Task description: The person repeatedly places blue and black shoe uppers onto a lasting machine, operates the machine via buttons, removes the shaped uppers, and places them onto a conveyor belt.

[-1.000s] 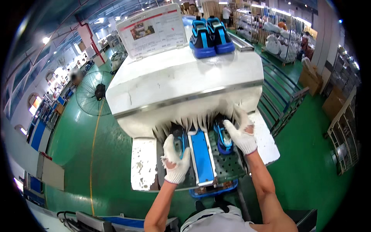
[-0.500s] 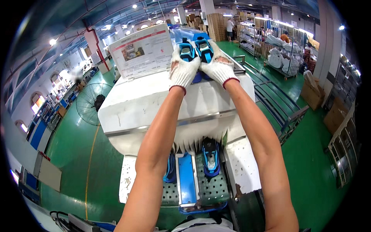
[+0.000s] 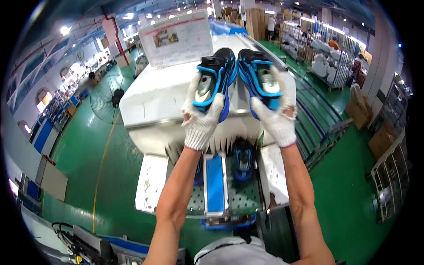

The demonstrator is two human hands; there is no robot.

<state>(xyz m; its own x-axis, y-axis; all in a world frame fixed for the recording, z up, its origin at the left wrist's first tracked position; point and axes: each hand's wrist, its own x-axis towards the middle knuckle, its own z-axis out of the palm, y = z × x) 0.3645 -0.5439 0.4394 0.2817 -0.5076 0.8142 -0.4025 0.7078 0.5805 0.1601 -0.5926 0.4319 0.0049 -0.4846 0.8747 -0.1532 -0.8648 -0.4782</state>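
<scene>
My left hand [image 3: 199,129], in a white knit glove, grips the heel end of a black and blue sports shoe [image 3: 226,66]. A matching sports shoe [image 3: 248,70] is held at its heel by my gloved right hand [image 3: 278,126]. Both shoes are upright with toes pointing away, side by side over the white machine hood [image 3: 165,95]. A pale, hard-looking insert fills each shoe's opening. Below, another such shoe [image 3: 243,164] stands on the perforated belt [image 3: 242,194] at the hood's fringed opening. My left arm mostly hides a further shoe [image 3: 198,175].
A sign board [image 3: 176,42] stands on the hood. Left of the machine is a large fan [image 3: 106,99]. Metal rails [image 3: 318,119] run along its right side. Farther right are a caged trolley [image 3: 329,66] with white bags and a cardboard box [image 3: 358,108].
Both hands have drawn back toward me with the two shoes, and the shoes have moved slightly apart. The view has shifted, and the shoe on the belt appears farther under the fringe.
</scene>
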